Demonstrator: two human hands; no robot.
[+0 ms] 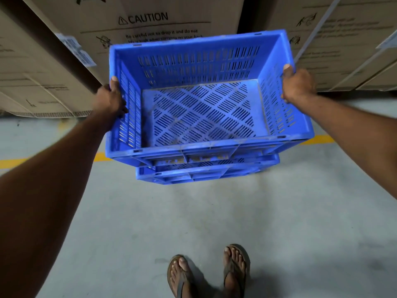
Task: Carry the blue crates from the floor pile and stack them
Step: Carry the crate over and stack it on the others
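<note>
An empty blue slotted crate [204,112] fills the middle of the head view, open side up. My left hand [111,100] grips its left wall, thumb over the rim. My right hand [297,86] grips the right wall the same way. Right under it lies a second blue crate [206,172], of which only the front rim shows. I cannot tell whether the upper crate rests on the lower one or hangs just above it.
Tall cardboard boxes [150,24] marked CAUTION stand close behind the crates, with more boxes at the left [32,78] and right [348,44]. A yellow line [12,163] crosses the grey concrete floor. My sandalled feet [208,274] stand on the floor below the crates.
</note>
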